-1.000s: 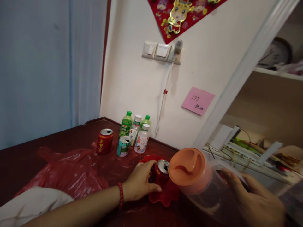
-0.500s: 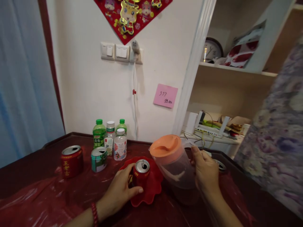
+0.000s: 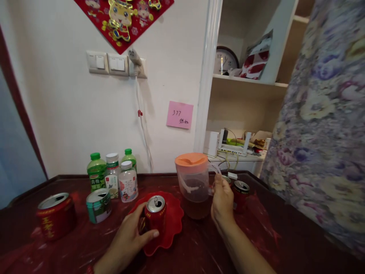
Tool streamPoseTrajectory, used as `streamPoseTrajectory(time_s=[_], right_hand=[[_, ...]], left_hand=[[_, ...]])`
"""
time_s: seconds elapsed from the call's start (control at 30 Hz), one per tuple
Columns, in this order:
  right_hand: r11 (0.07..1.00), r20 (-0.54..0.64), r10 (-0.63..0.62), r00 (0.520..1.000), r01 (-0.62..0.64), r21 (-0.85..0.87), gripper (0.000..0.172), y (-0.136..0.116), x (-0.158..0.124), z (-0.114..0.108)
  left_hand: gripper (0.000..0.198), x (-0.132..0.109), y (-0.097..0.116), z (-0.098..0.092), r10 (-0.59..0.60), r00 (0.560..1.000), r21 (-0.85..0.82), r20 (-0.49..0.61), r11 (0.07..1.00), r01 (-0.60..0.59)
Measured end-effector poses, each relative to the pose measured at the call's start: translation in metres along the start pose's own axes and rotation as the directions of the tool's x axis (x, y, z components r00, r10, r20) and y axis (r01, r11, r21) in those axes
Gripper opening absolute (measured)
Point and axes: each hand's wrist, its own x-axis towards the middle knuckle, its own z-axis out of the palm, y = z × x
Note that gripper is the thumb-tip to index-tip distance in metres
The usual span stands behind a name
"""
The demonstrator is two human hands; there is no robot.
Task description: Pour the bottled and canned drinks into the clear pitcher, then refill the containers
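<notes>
My left hand is wrapped round a red can with an opened silver top, on a red scalloped plate. The can is upright. In my right hand is the handle of a clear pitcher with an orange lid. The pitcher stands nearly upright just right of the plate, with some brownish liquid low inside it. Part of its handle is hidden behind my fingers.
At the left stand a wide red can, a green can and several bottles. Another red can is right of my right hand. Behind are the wall and a shelf with a router. A floral curtain hangs at the right.
The pitcher has gone from tilted to nearly upright and lower, still in my right hand. The view has turned right, bringing the red can at the right into fuller view. My left hand stays on its can.
</notes>
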Motion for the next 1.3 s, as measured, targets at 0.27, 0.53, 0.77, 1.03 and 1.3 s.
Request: streamPoseTrajectory(time_s=[0.27, 0.53, 0.77, 1.03, 1.3], right_hand=[[0.999, 0.033, -0.006, 0.999, 0.005, 0.049, 0.045, 0.016, 0.0, 0.0], [0.998, 0.034, 0.018, 0.999, -0.02, 0.061, 0.044, 0.038, 0.004, -0.004], [0.995, 0.039, 0.02, 0.999, -0.023, 0.093, 0.042, 0.047, 0.008, -0.007], [0.998, -0.023, 0.013, 1.0, -0.012, 0.066, 0.044, 0.053, 0.011, -0.01], [0.996, -0.064, -0.047, 0.997, 0.042, -0.076, 0.041, 0.053, 0.016, -0.017]], left_hand=[[0.071, 0.001, -0.005, 0.0, 0.011, 1.0, 0.005, 0.007, 1.0, -0.011], [0.071, 0.002, -0.012, 0.002, 0.028, 0.999, -0.01, -0.026, 1.0, -0.028], [0.072, 0.003, -0.023, 0.003, 0.038, 0.998, 0.036, -0.058, 0.999, -0.036], [0.074, 0.008, -0.021, 0.001, 0.047, 0.998, -0.03, -0.037, 0.998, -0.048], [0.078, 0.009, -0.003, -0.004, 0.008, 0.999, -0.114, -0.044, 0.993, -0.013]])
